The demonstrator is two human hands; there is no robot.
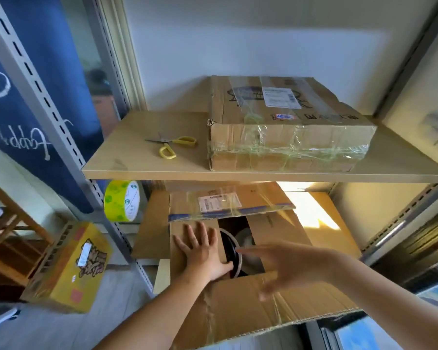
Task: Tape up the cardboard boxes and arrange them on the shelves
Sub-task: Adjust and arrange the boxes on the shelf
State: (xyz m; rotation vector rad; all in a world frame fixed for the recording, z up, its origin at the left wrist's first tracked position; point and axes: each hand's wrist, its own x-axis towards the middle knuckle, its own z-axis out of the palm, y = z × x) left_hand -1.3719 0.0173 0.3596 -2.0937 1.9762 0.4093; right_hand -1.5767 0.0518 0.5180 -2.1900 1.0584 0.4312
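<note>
The open cardboard box [238, 286] sits on the lower shelf [162, 274], worn, creased, probably floppy. The left hand [202, 251] presses a flap [187, 251], fingers spread flat; the right hand [286, 266] hovers, fingers loosely apart. Better gripped by its stiffer corners.

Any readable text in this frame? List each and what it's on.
"happy", upside down in white script: blue banner.
White shipping label on the taped box, upper shelf: too small to read.
Printed characters along that box's top edge: blurred.
Label on the open box's flap: blurred.
Yellow box graphics: illegible.
Tape roll core print: illegible.
</note>
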